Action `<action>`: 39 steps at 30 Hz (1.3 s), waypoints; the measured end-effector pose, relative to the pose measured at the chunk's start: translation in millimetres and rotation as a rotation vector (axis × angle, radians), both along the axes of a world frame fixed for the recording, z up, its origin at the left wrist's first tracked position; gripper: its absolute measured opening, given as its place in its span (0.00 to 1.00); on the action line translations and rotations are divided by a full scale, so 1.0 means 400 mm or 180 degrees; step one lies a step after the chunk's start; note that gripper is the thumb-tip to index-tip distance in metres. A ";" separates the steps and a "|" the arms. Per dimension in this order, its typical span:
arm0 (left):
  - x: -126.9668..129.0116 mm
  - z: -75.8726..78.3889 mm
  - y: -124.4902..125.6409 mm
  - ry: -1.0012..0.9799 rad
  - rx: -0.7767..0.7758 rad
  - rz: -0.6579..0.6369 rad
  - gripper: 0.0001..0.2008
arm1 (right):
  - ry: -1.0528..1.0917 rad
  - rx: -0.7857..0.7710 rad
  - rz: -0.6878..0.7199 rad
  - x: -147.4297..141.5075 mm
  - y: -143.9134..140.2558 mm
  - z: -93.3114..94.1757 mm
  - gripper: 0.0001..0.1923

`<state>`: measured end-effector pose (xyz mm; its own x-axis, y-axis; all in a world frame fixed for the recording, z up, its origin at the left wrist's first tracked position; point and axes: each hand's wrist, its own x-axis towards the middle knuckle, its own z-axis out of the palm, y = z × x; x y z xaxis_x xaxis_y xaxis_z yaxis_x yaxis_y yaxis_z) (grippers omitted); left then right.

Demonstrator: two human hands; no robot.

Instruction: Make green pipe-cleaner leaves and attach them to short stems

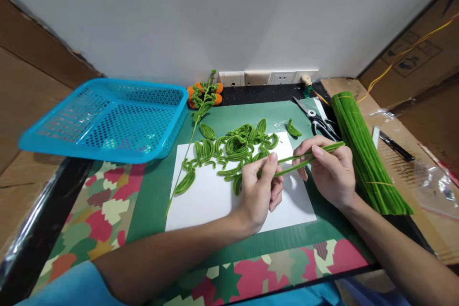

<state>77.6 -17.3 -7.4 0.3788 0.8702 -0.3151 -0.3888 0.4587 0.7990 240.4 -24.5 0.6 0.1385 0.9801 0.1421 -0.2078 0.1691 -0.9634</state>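
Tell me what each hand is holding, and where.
Both grip one folded green pipe cleaner: left hand at its near end, right hand near its far end.

Both hands met at the centre, fingers pinched.
The left hand (258, 190) curled thumb up; the right hand (332, 172), at its three o'clock, pinched with bent fingers.

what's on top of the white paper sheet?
On the white paper sheet: a pile of bent green pipe-cleaner leaf loops and part of a long leafy green stem. The left hand covers the sheet's middle; whatever lies beneath is hidden.
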 end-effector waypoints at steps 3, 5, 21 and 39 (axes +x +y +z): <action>-0.005 0.010 -0.003 0.0091 0.0195 -0.0249 0.25 | -0.0022 -0.0032 0.0116 0.000 -0.005 0.004 0.11; -0.009 0.016 -0.004 0.0177 0.0363 -0.0404 0.23 | -0.0066 -0.0080 0.0153 0.000 -0.007 0.010 0.12; -0.001 -0.001 -0.004 0.0070 0.0413 -0.0327 0.25 | -0.0658 0.0074 0.0321 0.003 0.005 -0.002 0.10; -0.010 0.011 -0.001 0.0026 0.0451 -0.0701 0.20 | -0.0506 -0.0145 0.0454 0.007 0.024 0.021 0.12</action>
